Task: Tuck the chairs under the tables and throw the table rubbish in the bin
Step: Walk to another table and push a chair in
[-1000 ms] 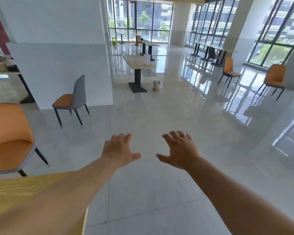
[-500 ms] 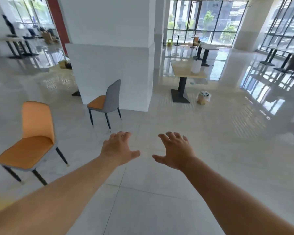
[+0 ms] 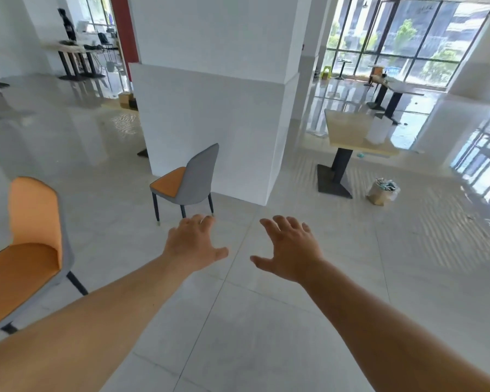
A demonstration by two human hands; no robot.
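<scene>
Our left hand (image 3: 194, 244) and right hand (image 3: 290, 251) reach forward with fingers spread, holding nothing — orange chair (image 3: 26, 250) lower left, grey chair (image 3: 188, 181) centre, and what looks like a rubbish bag (image 3: 382, 190) beside the tabletop (image 3: 348, 131) at right.

No text, label, brand, number or sign could be read anywhere. The bag of rubbish (image 3: 383, 191) on the floor showed some print, but it was too small and blurred to make out.
</scene>
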